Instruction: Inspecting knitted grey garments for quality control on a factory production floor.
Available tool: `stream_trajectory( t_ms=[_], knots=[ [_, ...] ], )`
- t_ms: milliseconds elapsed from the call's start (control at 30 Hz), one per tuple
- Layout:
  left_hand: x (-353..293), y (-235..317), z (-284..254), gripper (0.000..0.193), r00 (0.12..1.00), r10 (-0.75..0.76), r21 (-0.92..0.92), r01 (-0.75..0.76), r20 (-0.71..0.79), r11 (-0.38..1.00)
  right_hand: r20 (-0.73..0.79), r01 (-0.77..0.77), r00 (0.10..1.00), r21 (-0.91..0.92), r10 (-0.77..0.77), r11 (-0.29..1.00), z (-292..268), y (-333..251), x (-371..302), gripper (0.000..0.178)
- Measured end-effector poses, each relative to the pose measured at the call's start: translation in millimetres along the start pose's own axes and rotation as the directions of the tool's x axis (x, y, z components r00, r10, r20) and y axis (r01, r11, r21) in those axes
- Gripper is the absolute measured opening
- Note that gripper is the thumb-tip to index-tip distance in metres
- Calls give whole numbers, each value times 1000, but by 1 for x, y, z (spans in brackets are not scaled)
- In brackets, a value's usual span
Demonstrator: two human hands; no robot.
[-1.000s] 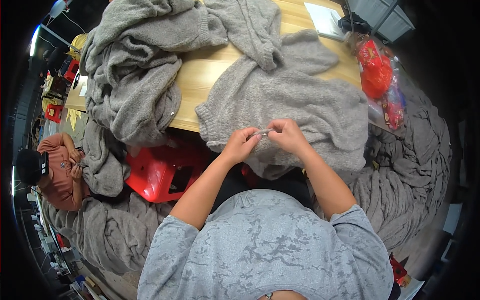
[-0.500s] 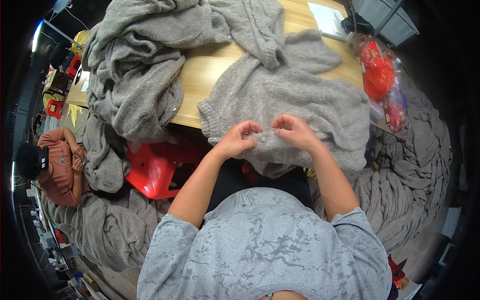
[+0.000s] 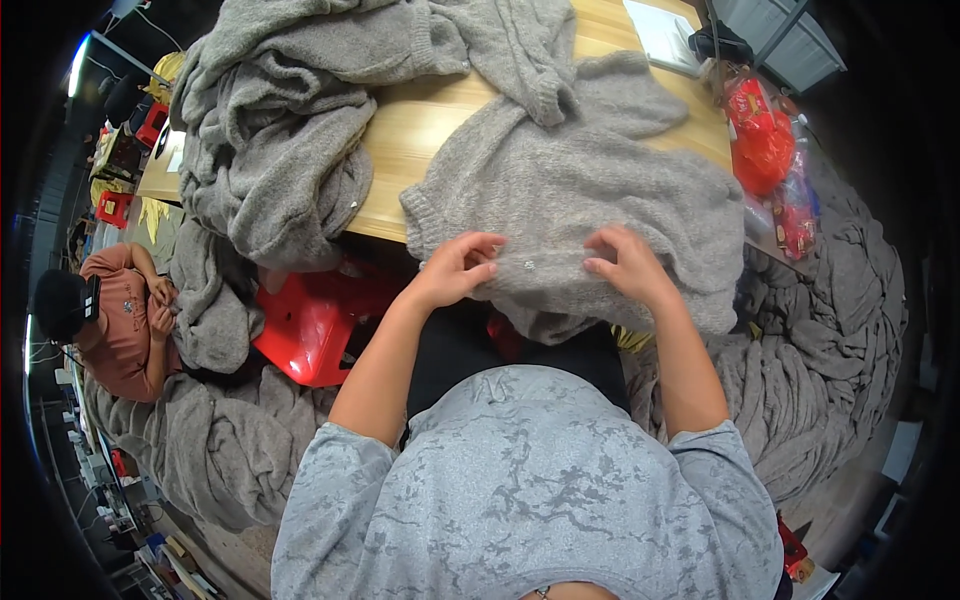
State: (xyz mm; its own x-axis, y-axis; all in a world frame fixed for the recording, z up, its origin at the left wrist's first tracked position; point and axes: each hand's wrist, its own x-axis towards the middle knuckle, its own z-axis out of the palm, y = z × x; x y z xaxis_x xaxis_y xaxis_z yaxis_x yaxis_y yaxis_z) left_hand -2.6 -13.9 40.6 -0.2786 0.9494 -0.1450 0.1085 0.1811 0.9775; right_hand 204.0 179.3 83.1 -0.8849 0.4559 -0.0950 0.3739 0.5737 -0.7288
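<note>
A grey knit sweater (image 3: 560,180) lies across the table's near edge, its lower part hanging toward my lap. My left hand (image 3: 455,270) grips its near part, thumb and fingers curled in on the knit. To the right, my right hand (image 3: 635,270) grips the same part with bent fingers. Between the hands the cloth forms a low ridge, and a small whitish spot (image 3: 530,265) shows on it. My fingertips partly sink into the fuzzy knit, so the exact pinch is hidden.
A heap of grey knitwear (image 3: 275,150) covers the wooden table's (image 3: 430,115) left side. White paper (image 3: 660,35) and a red plastic bag (image 3: 760,140) are at the right. A red stool (image 3: 310,330) stands left; more knitwear (image 3: 820,350) lies right. A person (image 3: 125,325) sits far left.
My hands have moved apart, the right one further right, and the cloth between them is spread wider. The whitish spot is more exposed. The view has shifted slightly.
</note>
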Motion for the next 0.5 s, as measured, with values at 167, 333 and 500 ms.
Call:
stream_trajectory(
  t_ms=[167,333,500],
  knots=[
    [-36,-36,-45,37,750,82,172,42,-656,984,-232,117,963,-94,-136,989,-13,-9,-7,27],
    [-42,-77,-23,82,733,-169,52,269,-658,962,-212,28,977,-16,-31,999,-10,-19,-13,26],
    [-36,-55,-14,47,808,-140,-205,25,-573,978,-131,111,983,-125,-128,986,7,-36,-18,35]
  ],
)
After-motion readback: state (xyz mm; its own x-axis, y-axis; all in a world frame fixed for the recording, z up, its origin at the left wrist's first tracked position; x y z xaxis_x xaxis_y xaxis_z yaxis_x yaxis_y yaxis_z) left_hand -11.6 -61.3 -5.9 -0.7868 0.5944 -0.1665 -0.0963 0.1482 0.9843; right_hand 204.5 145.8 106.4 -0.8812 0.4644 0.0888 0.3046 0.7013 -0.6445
